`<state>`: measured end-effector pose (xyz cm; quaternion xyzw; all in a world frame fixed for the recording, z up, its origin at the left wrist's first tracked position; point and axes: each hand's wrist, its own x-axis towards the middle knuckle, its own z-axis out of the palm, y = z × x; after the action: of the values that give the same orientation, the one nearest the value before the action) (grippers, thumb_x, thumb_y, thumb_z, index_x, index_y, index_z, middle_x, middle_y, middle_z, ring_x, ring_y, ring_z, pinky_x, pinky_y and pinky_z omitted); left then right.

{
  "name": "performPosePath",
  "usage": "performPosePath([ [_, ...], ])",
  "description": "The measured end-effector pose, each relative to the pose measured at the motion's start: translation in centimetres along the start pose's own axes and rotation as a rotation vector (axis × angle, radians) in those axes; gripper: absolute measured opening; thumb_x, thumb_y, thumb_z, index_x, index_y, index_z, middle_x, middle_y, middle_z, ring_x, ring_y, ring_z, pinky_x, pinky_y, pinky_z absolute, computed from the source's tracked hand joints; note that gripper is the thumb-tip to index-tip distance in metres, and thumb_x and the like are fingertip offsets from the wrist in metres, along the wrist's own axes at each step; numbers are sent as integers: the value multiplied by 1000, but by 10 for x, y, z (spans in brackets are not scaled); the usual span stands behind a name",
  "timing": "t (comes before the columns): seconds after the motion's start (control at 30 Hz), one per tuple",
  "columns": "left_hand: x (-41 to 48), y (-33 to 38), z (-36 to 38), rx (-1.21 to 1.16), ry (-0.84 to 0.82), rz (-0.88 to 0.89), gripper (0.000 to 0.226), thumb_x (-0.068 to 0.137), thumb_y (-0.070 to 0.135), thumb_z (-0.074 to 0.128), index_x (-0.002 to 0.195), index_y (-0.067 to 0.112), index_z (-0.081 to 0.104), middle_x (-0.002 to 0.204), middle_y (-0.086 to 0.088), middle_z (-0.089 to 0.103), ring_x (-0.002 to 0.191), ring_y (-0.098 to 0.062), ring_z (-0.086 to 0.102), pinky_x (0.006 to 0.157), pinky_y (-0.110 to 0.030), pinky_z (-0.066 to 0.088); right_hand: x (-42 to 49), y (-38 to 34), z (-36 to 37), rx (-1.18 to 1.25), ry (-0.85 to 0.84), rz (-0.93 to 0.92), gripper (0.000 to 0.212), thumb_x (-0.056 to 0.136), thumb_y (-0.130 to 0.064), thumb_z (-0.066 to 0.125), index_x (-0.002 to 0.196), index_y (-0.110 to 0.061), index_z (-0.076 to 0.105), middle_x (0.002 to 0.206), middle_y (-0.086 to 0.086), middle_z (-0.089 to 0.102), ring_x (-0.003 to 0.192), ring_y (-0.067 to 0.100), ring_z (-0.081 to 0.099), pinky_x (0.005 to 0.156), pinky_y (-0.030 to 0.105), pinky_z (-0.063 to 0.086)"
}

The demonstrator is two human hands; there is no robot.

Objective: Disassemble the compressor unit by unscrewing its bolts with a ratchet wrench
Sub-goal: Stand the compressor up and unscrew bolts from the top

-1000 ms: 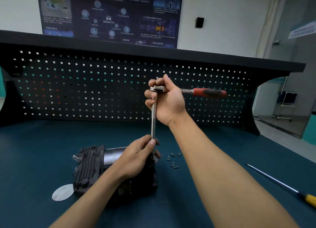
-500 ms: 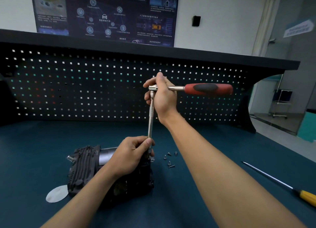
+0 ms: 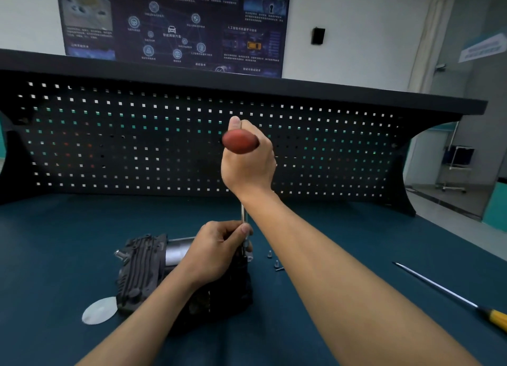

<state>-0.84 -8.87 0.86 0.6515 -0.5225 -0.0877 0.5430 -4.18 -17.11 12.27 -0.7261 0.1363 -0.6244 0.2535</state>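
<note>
Resting on the worktop [image 3: 356,228], the compressor unit [image 3: 142,264] is steadied under the left hand [image 3: 219,250], whose fingers are pinched round the foot of the extension bar [image 3: 243,215], probably so that the socket is kept seated on a bolt. The ratchet wrench [image 3: 240,142] is gripped by its red handle, high above, in the right hand [image 3: 248,162] for leverage. Loose bolts [image 3: 275,261] are laid just beside the unit.

Two bare hands, each closed on part of one tool.
The right hand [image 3: 248,162] is raised at the centre of the frame, back toward the camera, fingers curled round the ratchet wrench [image 3: 240,141]; its forearm runs in from the lower right corner. The left hand [image 3: 216,249] sits lower, below centre, thumb and fingers pinching the extension bar [image 3: 243,215]; its forearm enters from the lower left.
</note>
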Motion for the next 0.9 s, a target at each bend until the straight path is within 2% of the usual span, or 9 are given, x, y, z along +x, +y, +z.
performPosePath([
  [0.13, -2, 2, 1, 5, 16, 24, 37, 104, 29, 49, 79, 9, 69, 51, 16, 57, 47, 4, 49, 53, -9, 37, -1, -8, 4, -262, 53, -158, 38, 107, -30, 42, 73, -15, 51, 76, 2, 61, 77, 25, 55, 65, 38, 41],
  [0.2, -2, 3, 2, 0, 26, 15, 39, 104, 29, 49, 74, 11, 68, 48, 17, 55, 44, 3, 47, 51, -9, 36, -1, -9, 6, -416, 54, -213, 38, 106, -30, 42, 77, -13, 60, 80, 2, 63, 84, 24, 53, 68, 37, 35],
  [0.27, -2, 4, 3, -6, 42, 11, 40, 103, 30, 50, 69, 17, 65, 47, 18, 54, 43, 4, 47, 49, -9, 36, -1, -9, 9, -444, 54, -220, 38, 106, -30, 43, 78, -13, 62, 81, 0, 62, 84, 22, 52, 68, 36, 33],
  [0.4, -4, 4, 4, -8, 60, 17, 39, 103, 32, 51, 68, 20, 64, 50, 17, 56, 45, 4, 50, 51, -9, 36, -1, -8, 14, -168, 0, -62, 41, 107, -30, 43, 70, -12, 50, 77, -4, 54, 75, 20, 51, 58, 30, 34],
  [0.5, -3, 2, 3, 1, 63, 7, 35, 103, 33, 51, 81, 12, 68, 57, 13, 63, 50, 3, 55, 54, -12, 39, 1, -8, 15, 250, -135, 113, 37, 105, -20, 49, 72, -5, 58, 70, 0, 54, 67, 17, 53, 61, 31, 42],
  [0.57, -3, 0, 2, -10, 68, -5, 34, 102, 33, 51, 79, 11, 62, 60, 11, 65, 52, 0, 59, 54, -13, 40, 2, -8, 13, 463, -200, 180, 36, 105, -20, 50, 72, -9, 58, 66, -2, 55, 61, 9, 54, 60, 21, 44],
  [0.63, -3, -2, 1, -16, 62, -14, 33, 102, 34, 51, 77, 13, 57, 67, 5, 70, 61, -7, 66, 57, -18, 45, 4, -7, 11, 556, -232, 236, 42, 106, -26, 46, 68, -14, 57, 67, -5, 59, 60, 6, 56, 55, 18, 41],
  [0.7, -2, -3, 1, -32, 39, -21, 32, 102, 34, 51, 79, 13, 58, 75, 1, 73, 68, -10, 69, 61, -21, 50, 6, -5, 7, 652, -250, 325, 46, 107, -30, 44, 64, -18, 56, 69, -7, 62, 60, 8, 57, 52, 20, 38],
  [0.9, -1, -6, 0, -81, -40, -19, 22, 104, 30, 47, 104, 18, 65, 86, 2, 75, 82, -17, 71, 74, -24, 54, 16, 7, -15, 961, -264, 575, 45, 107, -35, 38, 68, -17, 50, 75, -1, 62, 63, 14, 56, 50, 23, 33],
])
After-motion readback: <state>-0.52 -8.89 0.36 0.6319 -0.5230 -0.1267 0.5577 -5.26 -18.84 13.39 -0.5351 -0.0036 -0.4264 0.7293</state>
